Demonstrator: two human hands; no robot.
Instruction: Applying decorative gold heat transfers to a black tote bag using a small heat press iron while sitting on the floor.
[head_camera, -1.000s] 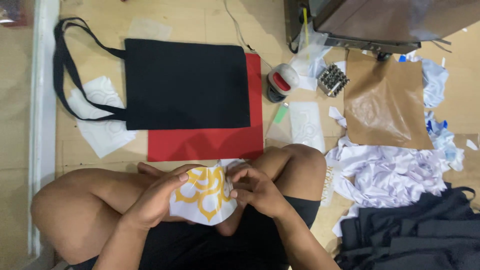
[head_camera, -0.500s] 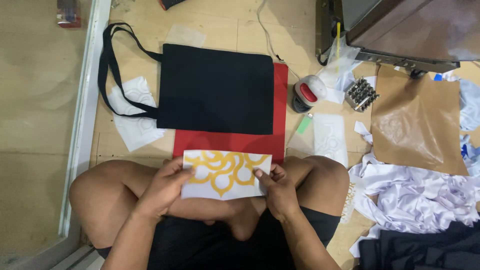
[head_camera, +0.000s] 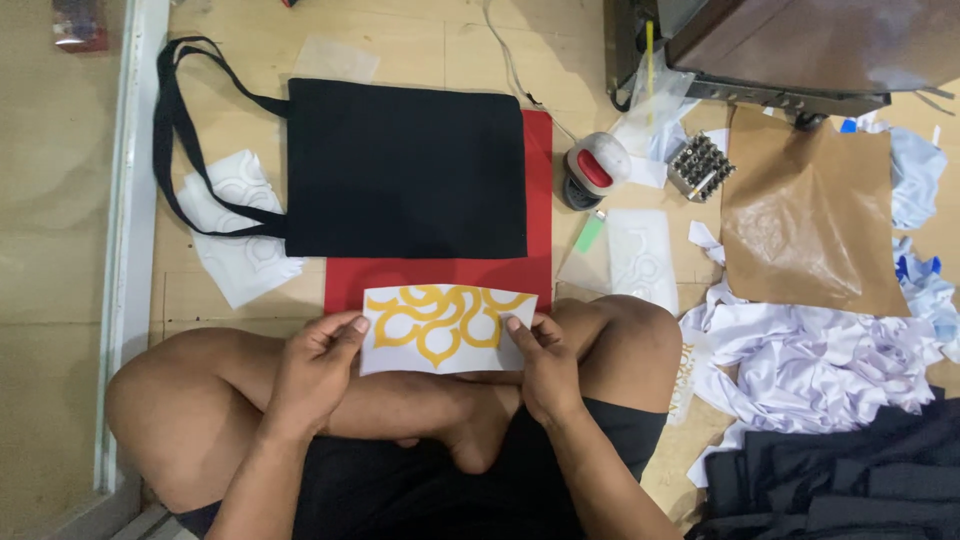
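Note:
I sit cross-legged on a wooden floor. Both hands hold a white sheet with a yellow ornamental design (head_camera: 445, 327), stretched flat above my knees. My left hand (head_camera: 315, 368) pinches its left edge and my right hand (head_camera: 545, 365) pinches its right edge. Just beyond the sheet lies a black tote bag (head_camera: 405, 170) with long handles, spread flat over a red mat (head_camera: 440, 272). The sheet's far edge overlaps the mat's near edge.
Right of the bag lie a small red and grey tool (head_camera: 595, 170), a green lighter (head_camera: 590, 233), a clear film sheet (head_camera: 635, 258) and brown paper (head_camera: 810, 215). White scraps (head_camera: 810, 360) and black fabric (head_camera: 850, 480) pile at the right. A machine's base (head_camera: 780, 50) stands at the back right. White backing paper (head_camera: 235, 245) lies left.
The crumpled sheet has been unfolded and pulled flat between both hands, then raised toward the red mat. The camera view has shifted so the bag sits more to the centre.

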